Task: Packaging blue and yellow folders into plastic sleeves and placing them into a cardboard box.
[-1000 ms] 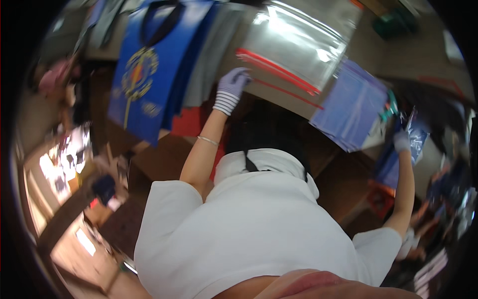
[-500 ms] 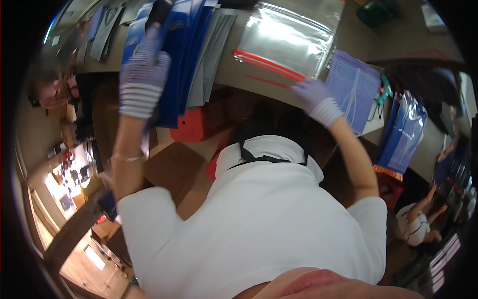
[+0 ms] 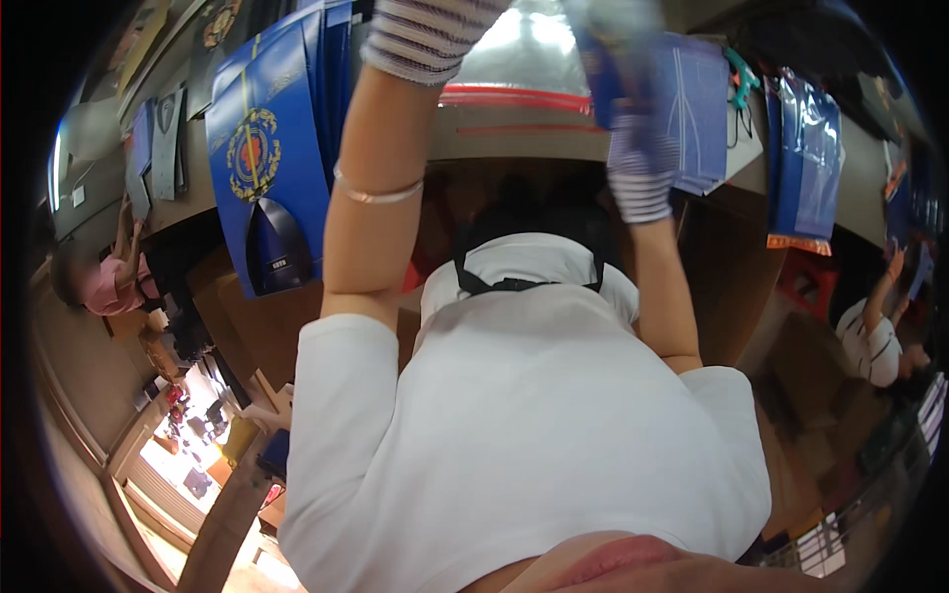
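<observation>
My left hand, in a white and dark striped knit glove, reaches to the top edge beside the clear plastic bags; its fingers lie outside the picture. My right hand, in a purple glove with a striped cuff, is smeared by motion. It seems to grip the lower end of a blurred blue bag, which covers the right part of the clear bags. Left of my left arm, blue paper bags with a gold wreath emblem overhang the table edge, a black ribbon handle dangling from the front one.
Right of my right hand lie purple-blue flat bags, a teal tool and a plastic-wrapped blue pack. Cardboard stands below the table. One person is at the far left, another at the far right.
My left hand has left the blue bags and swung right and forward, beyond the top edge. A blurred blue bag now shows at my right hand, which has moved slightly up. The view has shifted.
</observation>
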